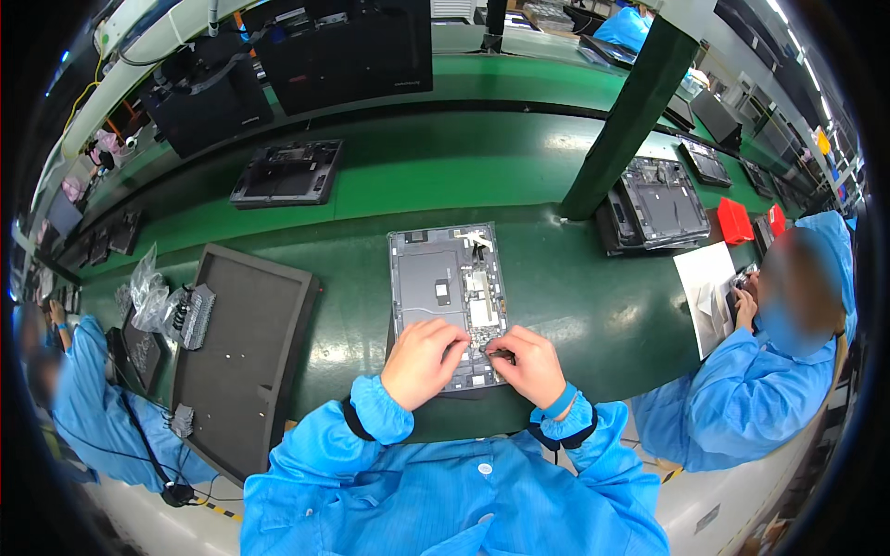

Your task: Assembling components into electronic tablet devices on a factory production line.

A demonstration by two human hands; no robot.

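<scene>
An opened tablet-like device lies on the green bench in front of me, its grey inside facing up. A circuit board with silver shields runs down its right side. My left hand rests over the device's lower part, thumb and fingers pinched close to the board; whatever they hold is hidden. Across from it, my right hand is closed in a pinch at the board's lower right edge. Something small and dark shows at its fingertips, too small to name.
A dark tray lies left, with bagged small parts at its edge. A stack of opened devices stands by a green post. A single device sits on the far shelf. Co-workers sit at both sides; red bins stand right.
</scene>
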